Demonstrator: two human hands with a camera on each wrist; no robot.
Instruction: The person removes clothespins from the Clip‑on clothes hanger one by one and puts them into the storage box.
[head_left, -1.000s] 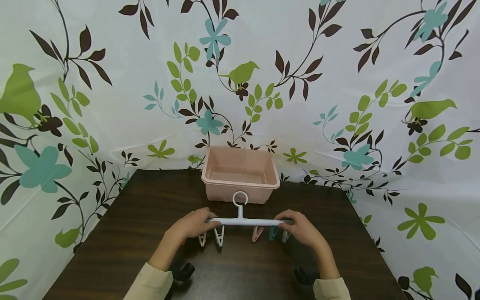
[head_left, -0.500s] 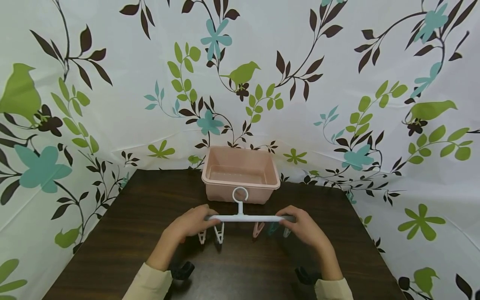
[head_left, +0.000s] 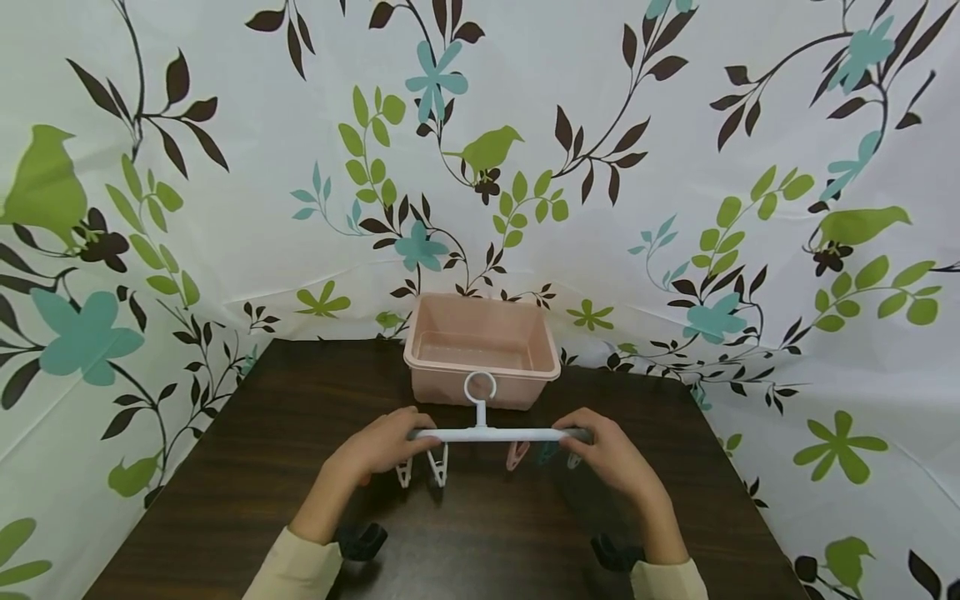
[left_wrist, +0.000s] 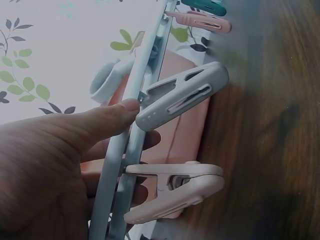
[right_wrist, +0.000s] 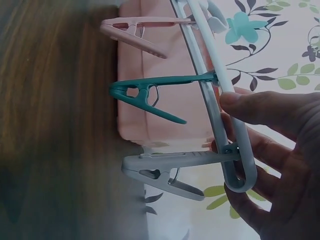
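A pale blue-white clip hanger [head_left: 495, 435] with a round hook [head_left: 480, 387] is held level above the table, hook upward. My left hand [head_left: 390, 442] grips its left end, thumb on the near side and fingers behind. The other end is pinched by my right hand [head_left: 600, 442] in the same way. Several clothespins hang from the bar: a white clip [left_wrist: 185, 95] and a cream clip [left_wrist: 180, 190] by the left hand, and a pink clip [right_wrist: 135, 31], a teal clip [right_wrist: 145, 92] and a grey clip [right_wrist: 165, 170] toward the right. Nothing is clamped in the clips that show.
Behind the hanger a pink plastic basin [head_left: 480, 379] stands at the far edge of the dark wooden table [head_left: 300, 433]. A white cloth with leaves and birds [head_left: 570, 250] surrounds the table. Black wrist devices [head_left: 363, 542] sit below each wrist.
Both hands have raised the hanger slightly, so the bar and hook appear a little higher in the head view. The grip on each end is unchanged, and the basin has stayed put.
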